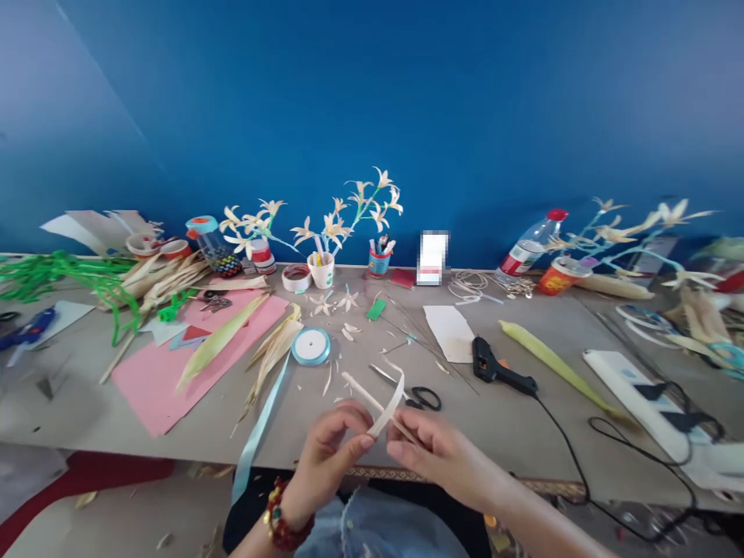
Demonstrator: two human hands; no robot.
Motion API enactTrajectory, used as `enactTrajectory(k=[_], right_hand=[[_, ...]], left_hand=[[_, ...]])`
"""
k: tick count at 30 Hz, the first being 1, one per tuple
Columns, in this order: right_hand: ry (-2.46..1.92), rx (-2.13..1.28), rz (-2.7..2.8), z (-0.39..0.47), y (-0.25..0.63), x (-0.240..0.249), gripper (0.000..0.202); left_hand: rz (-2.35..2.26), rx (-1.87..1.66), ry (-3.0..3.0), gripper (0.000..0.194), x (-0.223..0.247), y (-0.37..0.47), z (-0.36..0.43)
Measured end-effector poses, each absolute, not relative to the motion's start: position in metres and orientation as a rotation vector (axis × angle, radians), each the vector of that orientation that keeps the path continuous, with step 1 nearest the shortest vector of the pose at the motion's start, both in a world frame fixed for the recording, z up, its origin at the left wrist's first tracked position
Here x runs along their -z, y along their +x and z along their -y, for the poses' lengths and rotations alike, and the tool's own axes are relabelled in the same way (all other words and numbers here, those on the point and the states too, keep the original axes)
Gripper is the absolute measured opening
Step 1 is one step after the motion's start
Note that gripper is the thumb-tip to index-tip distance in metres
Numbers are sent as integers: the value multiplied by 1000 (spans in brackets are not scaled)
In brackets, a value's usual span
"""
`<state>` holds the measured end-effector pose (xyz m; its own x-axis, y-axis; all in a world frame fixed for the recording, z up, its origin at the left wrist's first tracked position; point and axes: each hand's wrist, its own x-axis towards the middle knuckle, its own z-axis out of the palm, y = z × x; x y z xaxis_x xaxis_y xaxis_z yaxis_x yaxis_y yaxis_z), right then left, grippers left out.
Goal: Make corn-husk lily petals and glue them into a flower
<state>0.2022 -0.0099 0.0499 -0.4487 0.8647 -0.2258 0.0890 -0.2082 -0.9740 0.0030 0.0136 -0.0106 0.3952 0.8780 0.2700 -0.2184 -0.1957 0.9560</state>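
My left hand point(337, 443), with a beaded bracelet at the wrist, pinches the lower end of a pale strip point(394, 403) that looks like corn husk. The strip curves up and away, its far end thin and curled. My right hand point(427, 446) closes thumb and fingers on a slender pale stick point(361, 390), which slants up to the left and crosses the strip. Black-handled scissors point(426, 398) lie just beyond my right hand, their blades partly behind the strip. A spool of light blue ribbon point(311, 346) rests to the left, its tail hanging over the table edge.
A black glue gun point(501, 369) with a trailing cable lies right, near a white power strip point(636, 403). Pink paper point(152, 381) and husks are at left. Husk flowers point(334, 230) stand in cups along the blue wall. A bottle point(532, 244) stands at back right.
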Motion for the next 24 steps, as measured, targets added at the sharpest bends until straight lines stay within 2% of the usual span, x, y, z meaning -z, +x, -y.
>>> enactTrajectory(k=[5,8,13,15,20,24], right_hand=[[-1266,-1510,1606,6,193,-36,47],[-1303,-1437,1695,5,189,-35,49],[-1355,-1341,1753,3,183,-32,52],[-1327,-1453,1693,2,183,-32,54],[-1133,-2010,1321,2,187,-44,55],[-1050,-2121,1110,3,196,-57,51]], left_hand=[[-670,-1120,1490,20,12,4,-12],[-755,-1102,1564,13,11,2,-11],[-788,-1165,1602,20,3,4,-14],[-740,-1203,1601,21,2,3,-17],[-640,-1237,1677,15,3,-7,-19],[-565,-1238,1719,13,4,-13,-22]])
